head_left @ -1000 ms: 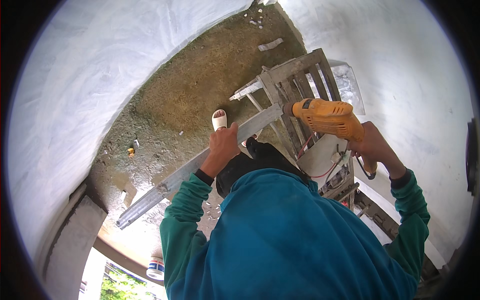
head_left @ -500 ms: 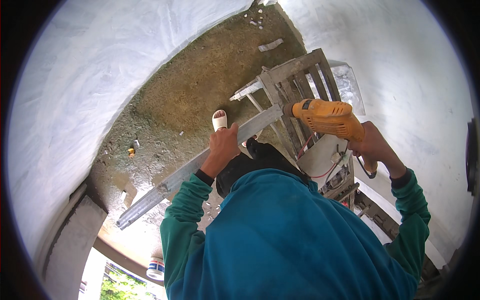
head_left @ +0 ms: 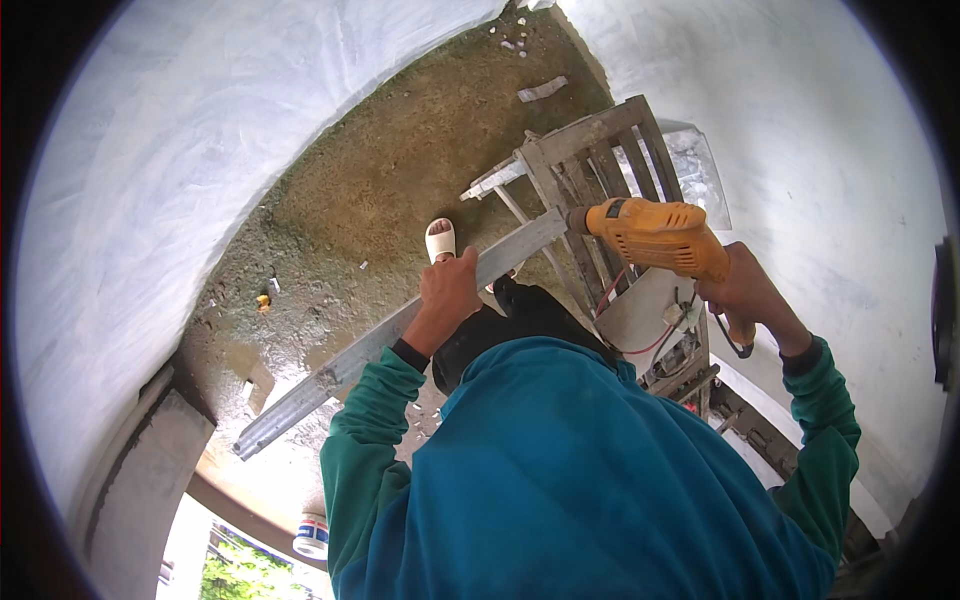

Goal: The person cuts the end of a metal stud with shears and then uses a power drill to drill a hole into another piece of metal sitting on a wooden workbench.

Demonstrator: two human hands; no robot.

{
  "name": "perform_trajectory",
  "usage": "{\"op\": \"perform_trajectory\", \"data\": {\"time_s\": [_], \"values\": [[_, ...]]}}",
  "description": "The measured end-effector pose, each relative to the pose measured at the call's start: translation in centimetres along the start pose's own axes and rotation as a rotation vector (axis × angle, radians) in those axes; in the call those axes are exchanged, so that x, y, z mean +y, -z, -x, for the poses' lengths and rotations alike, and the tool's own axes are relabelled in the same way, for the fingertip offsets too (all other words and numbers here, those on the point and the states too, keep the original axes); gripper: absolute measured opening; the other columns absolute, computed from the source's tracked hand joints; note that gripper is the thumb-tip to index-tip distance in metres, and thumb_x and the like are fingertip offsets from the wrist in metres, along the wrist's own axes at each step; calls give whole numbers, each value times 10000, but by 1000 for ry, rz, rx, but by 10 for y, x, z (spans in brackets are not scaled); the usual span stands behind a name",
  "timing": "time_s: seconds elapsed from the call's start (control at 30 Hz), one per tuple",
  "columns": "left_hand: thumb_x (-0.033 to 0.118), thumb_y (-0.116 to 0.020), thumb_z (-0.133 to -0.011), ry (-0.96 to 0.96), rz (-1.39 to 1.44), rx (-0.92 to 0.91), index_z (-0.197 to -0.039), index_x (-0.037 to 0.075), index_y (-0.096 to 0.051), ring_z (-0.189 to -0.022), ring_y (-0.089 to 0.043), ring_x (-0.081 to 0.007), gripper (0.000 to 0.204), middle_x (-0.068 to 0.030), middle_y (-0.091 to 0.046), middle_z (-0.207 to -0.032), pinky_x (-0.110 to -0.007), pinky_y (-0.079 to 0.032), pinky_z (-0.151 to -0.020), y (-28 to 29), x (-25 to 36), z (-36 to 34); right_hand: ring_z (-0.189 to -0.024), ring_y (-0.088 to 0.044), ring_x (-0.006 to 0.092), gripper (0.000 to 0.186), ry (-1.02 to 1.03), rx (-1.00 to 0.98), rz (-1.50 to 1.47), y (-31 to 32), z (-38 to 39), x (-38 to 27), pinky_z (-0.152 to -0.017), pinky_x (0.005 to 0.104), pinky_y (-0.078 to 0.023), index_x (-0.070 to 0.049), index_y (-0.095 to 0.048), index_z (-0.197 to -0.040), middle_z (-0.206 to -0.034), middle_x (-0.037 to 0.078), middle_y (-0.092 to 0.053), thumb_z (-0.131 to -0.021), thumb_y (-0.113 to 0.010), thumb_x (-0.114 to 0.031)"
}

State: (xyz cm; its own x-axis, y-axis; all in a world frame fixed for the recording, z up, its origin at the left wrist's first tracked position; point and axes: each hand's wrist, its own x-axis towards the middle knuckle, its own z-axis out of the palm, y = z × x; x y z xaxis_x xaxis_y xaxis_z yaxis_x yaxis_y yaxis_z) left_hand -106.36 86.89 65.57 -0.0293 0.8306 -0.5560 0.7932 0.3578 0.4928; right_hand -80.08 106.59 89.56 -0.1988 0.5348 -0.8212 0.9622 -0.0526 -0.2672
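Observation:
My left hand (head_left: 447, 298) is wrapped round a long grey metal channel (head_left: 375, 345), which slants from the lower left up to the right across my legs. An orange power drill (head_left: 660, 236) is in my right hand (head_left: 745, 290), fingers closed round its handle. The drill's dark chuck (head_left: 577, 220) meets the upper right end of the channel. Any bit is hidden there. A black cord hangs in a loop below the drill's handle.
Beside the drill stands a worn wooden chair (head_left: 590, 140) with a board (head_left: 640, 312) and wires on it. Whitish walls (head_left: 270, 90) curve around the wet, rough floor (head_left: 400, 140). Small debris is scattered there. A white bucket (head_left: 311, 537) sits at the lower left near a bright opening.

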Motion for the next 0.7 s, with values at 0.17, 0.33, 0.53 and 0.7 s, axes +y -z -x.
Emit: {"op": "perform_trajectory", "data": {"time_s": [0.17,0.33,0.53,0.7], "values": [[116,-761,-569,-11,-7,31,-974,67,-527,-761,-667,-381,471,-179,-665,-781,-472,-529,-663,-3,-2,1,-480,-591,133,197,14,3,12,-2,1,-3,-469,278,-495,53,-613,-812,-603,55,-604,-732,-654,-122],[111,-755,-569,-6,-3,25,-972,67,-524,-760,-665,-385,466,-180,-663,-774,-473,-527,-662,-2,-2,1,-484,-590,129,203,13,13,14,-4,3,-4,-476,275,-496,49,-615,-813,-601,51,-600,-732,-650,-134],[113,-754,-567,-16,9,38,-969,69,-522,-754,-662,-389,466,-179,-662,-776,-478,-524,-655,-5,-5,1,-477,-580,131,210,46,41,78,-7,3,1,-480,278,-488,47,-614,-810,-597,53,-597,-727,-646,-143],[98,-757,-567,-5,17,18,-953,69,-526,-792,-664,-379,451,-175,-658,-805,-471,-535,-659,2,0,2,-478,-575,130,204,88,42,132,-9,4,0,-487,287,-485,46,-615,-796,-581,52,-592,-724,-637,-143]]}}
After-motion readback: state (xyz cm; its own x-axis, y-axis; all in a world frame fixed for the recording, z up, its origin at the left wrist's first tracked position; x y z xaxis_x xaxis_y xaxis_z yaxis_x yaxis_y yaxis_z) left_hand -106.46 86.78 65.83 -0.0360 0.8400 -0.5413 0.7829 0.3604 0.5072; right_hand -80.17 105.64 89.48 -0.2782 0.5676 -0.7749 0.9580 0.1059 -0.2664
